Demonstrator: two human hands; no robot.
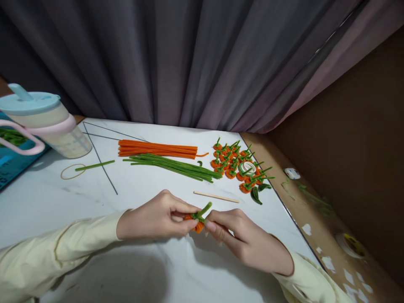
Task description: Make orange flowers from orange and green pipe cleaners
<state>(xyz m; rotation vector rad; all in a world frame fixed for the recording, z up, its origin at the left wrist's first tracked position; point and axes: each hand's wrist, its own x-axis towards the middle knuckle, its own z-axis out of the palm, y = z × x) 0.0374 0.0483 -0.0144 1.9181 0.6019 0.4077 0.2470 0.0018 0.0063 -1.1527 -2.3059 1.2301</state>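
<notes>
One small round orange chenille piece with a green stem: lower centre of the frame. Left hand, thumb and fingers clamped on its left side; right hand, thumb and forefinger pinched together at its right edge. Above: one thin wooden stick; one bundle of green chenille stems, one bundle of orange chenille stems, both too tight to count. Right of centre: a cluster of orange-and-green pieces, overlapping beyond count; one white ring atop; two dark-green curled leaves. Left: one loose green stem across one tan elastic band; one blue-lidded cup with pink handle. Surface: white marbled tabletop. Behind: grey curtain.
</notes>
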